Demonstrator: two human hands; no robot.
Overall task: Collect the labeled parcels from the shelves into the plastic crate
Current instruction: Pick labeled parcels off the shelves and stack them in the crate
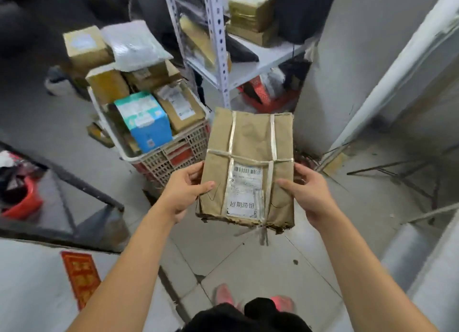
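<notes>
Cannot read the small print on the label [244, 190] of the parcel [248, 143]. Cannot see the fingertips of the left hand [185, 192] or the right hand [313, 195], tucked behind the parcel's sides. Cannot take in the crate [159, 162] whole: one corner behind the parcel, inside buried under boxes [146, 123] with smeared labels. Blurred too: packages [250, 8] on the shelf [250, 68], with top cut by the upper edge. Cut by the left edge: a red basin [24, 205]. Smeared as well: the shoes [224, 295].
</notes>
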